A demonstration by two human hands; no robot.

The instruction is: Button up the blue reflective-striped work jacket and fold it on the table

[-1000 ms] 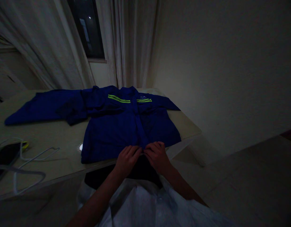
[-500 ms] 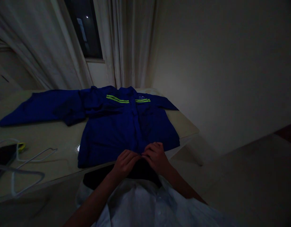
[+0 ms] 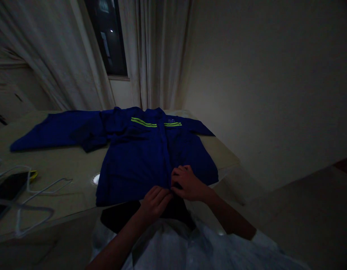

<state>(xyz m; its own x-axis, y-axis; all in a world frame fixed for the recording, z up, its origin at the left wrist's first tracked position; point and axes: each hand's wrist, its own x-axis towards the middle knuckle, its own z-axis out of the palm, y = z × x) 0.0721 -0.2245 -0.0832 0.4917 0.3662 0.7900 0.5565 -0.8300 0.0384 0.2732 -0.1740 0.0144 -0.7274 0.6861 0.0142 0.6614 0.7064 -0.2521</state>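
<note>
A dark blue work jacket (image 3: 139,150) with two yellow-green stripes across the chest lies flat on a pale table (image 3: 63,165), one sleeve stretched out to the left. My left hand (image 3: 155,202) pinches the jacket's bottom hem at the front opening, fingers closed. My right hand (image 3: 187,183) sits just right of it, curled and closed on the front edge a little higher up. The two hands touch at the fingertips. The room is dim.
White wire hangers (image 3: 29,202) and a dark phone (image 3: 8,186) with a yellow-tipped cable lie on the table's left part. Curtains (image 3: 156,52) and a dark window (image 3: 113,37) stand behind. Bare floor (image 3: 303,210) opens to the right of the table's corner.
My right hand has moved slightly up the jacket's front edge, and my left hand has slid down to the hem. The view has tilted a little.
</note>
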